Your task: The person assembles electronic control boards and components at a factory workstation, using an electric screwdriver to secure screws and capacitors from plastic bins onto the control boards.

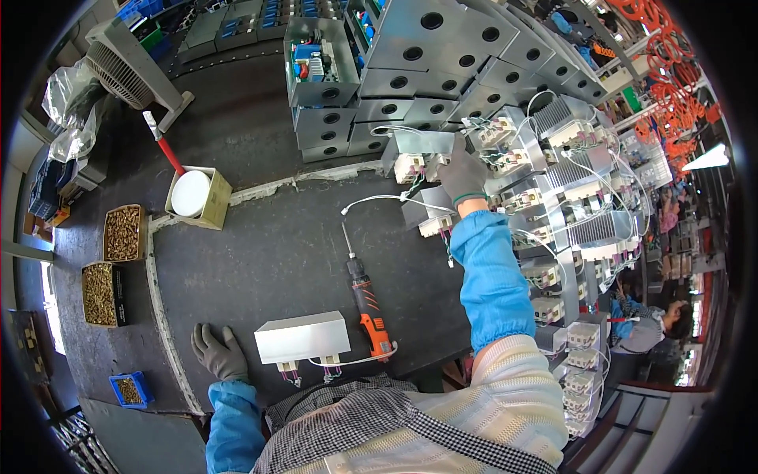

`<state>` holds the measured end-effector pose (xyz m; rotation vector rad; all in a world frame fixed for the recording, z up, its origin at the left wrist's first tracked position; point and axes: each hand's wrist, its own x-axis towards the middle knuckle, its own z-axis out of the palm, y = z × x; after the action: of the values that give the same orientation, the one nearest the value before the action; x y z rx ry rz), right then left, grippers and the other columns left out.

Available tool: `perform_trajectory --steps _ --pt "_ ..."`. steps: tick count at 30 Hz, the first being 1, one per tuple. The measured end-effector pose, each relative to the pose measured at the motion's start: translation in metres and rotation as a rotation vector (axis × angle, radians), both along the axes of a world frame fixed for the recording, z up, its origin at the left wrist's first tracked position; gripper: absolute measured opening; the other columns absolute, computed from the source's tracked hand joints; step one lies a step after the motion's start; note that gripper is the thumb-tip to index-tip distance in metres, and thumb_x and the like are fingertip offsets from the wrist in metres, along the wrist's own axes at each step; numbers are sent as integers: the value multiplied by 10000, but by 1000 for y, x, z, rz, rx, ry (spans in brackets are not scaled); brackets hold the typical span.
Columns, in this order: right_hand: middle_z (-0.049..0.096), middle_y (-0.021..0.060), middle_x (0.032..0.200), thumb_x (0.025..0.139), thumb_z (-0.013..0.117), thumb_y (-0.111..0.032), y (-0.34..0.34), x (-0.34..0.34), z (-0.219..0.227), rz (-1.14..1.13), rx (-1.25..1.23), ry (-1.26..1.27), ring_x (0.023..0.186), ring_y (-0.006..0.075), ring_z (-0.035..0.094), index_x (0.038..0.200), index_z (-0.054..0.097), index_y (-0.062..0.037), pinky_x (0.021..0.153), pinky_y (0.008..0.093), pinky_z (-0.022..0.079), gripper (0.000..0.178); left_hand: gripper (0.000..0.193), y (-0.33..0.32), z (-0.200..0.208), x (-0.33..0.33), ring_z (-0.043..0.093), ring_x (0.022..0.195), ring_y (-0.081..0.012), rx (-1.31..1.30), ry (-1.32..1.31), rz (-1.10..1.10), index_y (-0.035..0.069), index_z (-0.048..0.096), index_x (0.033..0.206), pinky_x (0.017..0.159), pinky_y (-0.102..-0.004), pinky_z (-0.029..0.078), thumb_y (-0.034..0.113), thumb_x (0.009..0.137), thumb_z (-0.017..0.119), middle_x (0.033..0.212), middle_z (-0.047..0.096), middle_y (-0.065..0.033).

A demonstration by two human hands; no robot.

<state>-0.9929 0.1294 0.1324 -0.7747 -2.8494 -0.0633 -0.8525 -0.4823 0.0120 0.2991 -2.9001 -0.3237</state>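
Observation:
My left hand [219, 353], in a grey glove, rests on the dark bench with its fingers spread, holding nothing. Beside it lies a silver metal block [302, 336] with white terminals and short wires along its near side. My right hand [463, 175], also gloved, reaches far out and closes on the end of another metal block with white terminals [422, 148]; its fingertips are partly hidden. Just nearer sits a similar block [433, 210] trailing a white cable. An orange and black electric screwdriver [369, 308] lies between my arms, its bit pointing away.
Grey metal housings [395, 79] are stacked at the back. Many wired heatsink blocks [588, 178] crowd the right side. On the left are two boxes of brass-coloured fasteners [124, 233], a blue bin [131, 389], a carton holding a white tub [192, 194], and a fan [126, 71]. A person [651, 325] works at far right.

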Motion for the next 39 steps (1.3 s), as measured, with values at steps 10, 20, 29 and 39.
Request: perform_trajectory --steps 10,20,29,39 --pt "744 229 1149 789 808 -345 -5 -15 13 -166 -185 10 1078 420 721 1474 480 -103 930 501 557 797 524 -1 2 -1 446 1419 -449 -2 7 7 -33 606 1340 1193 -536 374 332 969 662 1501 537 -231" --pt "708 233 1290 780 788 -382 3 -9 -13 -269 -176 66 1207 430 673 1476 502 -116 1043 505 513 799 550 0 -1 4 456 1416 -456 19 30 8 -13 616 1351 1191 -535 386 344 942 702 1482 555 -245" --pt "652 269 1329 907 732 -333 -110 60 11 417 -536 156 1243 421 626 1459 536 -6 1055 479 498 671 567 -10 2 0 474 1415 -392 -15 45 7 45 642 1322 1193 -515 379 431 916 725 1466 581 -174" --pt "693 225 1221 800 837 -392 -301 147 30 1208 -346 -217 1085 397 701 1468 505 -66 931 478 573 814 559 8 1 -6 458 1433 -384 -2 58 26 66 646 1328 1202 -509 358 442 920 712 1498 550 -164"
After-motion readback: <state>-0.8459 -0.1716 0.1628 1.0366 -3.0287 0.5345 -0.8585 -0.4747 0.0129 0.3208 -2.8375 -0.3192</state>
